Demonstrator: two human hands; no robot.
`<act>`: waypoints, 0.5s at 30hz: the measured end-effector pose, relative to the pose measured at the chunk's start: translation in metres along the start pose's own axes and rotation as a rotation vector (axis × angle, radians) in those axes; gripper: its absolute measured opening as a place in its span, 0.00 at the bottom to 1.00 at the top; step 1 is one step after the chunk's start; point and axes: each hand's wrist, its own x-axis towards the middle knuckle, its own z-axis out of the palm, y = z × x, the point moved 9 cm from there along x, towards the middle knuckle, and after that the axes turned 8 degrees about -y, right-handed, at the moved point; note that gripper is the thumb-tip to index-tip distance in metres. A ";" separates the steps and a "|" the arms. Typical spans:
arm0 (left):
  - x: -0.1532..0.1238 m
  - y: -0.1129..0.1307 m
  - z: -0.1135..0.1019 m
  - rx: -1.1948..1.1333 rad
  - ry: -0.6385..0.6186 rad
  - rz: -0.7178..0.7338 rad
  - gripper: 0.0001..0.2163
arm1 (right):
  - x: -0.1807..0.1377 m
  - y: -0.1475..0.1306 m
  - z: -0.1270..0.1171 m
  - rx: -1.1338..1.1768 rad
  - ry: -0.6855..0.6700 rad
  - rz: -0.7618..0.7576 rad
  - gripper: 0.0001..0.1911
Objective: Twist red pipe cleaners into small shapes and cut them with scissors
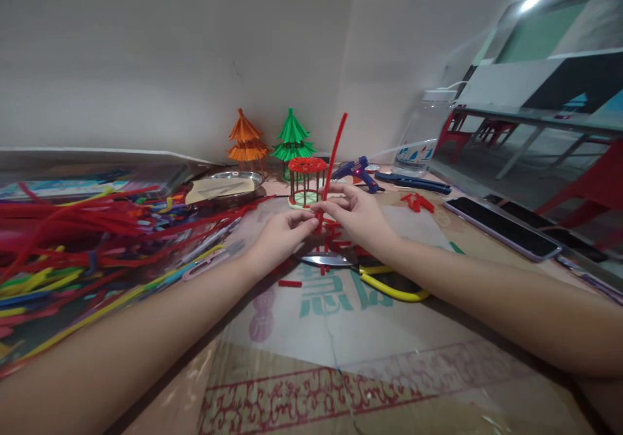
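Note:
A red pipe cleaner stands nearly upright, leaning a little right at its top. My right hand pinches it near its lower part between thumb and fingers. My left hand is closed at its lower end, thumb and fingers pressed together beside the right fingertips. Below the hands lie yellow-handled scissors, their blades partly under several short red pieces. One cut red piece lies apart on the mat. Just behind the hands stands a small pavilion frame with a red top ring and brown posts.
Orange and green tiered roof models stand behind. A blue glue gun, pliers, a bottle and a phone lie or stand right. Colourful pipe cleaners heap at left, by a metal dish.

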 end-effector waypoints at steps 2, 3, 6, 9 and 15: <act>0.000 -0.001 0.002 -0.030 -0.017 -0.017 0.13 | 0.001 0.003 -0.001 0.034 0.003 0.013 0.09; 0.000 -0.002 0.003 -0.053 -0.027 -0.026 0.13 | 0.002 0.004 -0.001 0.036 0.006 0.014 0.08; 0.000 0.000 0.006 -0.085 -0.049 -0.022 0.13 | 0.002 0.005 -0.001 0.017 -0.005 -0.011 0.07; 0.000 -0.002 0.008 -0.055 -0.074 -0.014 0.15 | 0.002 0.003 0.001 0.015 -0.021 -0.045 0.08; 0.001 -0.003 0.003 0.008 -0.035 -0.033 0.16 | 0.002 -0.001 0.005 -0.040 -0.044 -0.059 0.07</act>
